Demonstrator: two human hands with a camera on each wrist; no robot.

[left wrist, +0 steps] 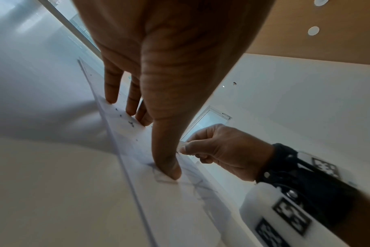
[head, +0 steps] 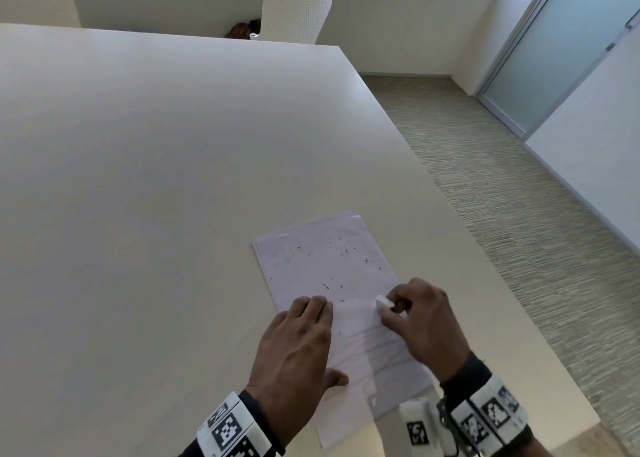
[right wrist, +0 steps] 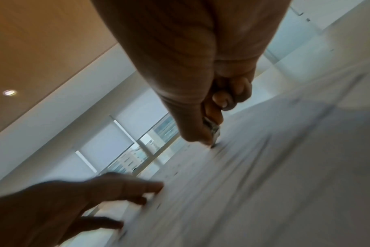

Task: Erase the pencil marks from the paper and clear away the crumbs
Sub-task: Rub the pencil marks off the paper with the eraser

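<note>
A white sheet of paper (head: pixel 332 269) lies near the table's right front edge, on top of other sheets. Dark eraser crumbs (head: pixel 326 286) are scattered over its far half, and faint pencil lines (left wrist: pixel 197 183) show near my thumb in the left wrist view. My left hand (head: pixel 298 339) lies flat with straight fingers and presses the paper's left side down. My right hand (head: pixel 412 314) pinches a small white eraser (head: pixel 383 302) between thumb and fingers, its tip touching the paper (right wrist: pixel 254 167) near the right edge. The right wrist view is blurred by motion.
The wide white table (head: pixel 156 179) stretches away to the left and back. Its right edge (head: pixel 460 221) runs close beside the paper, with carpeted floor (head: pixel 519 186) below. Two white chairs (head: pixel 294 6) stand at the far side.
</note>
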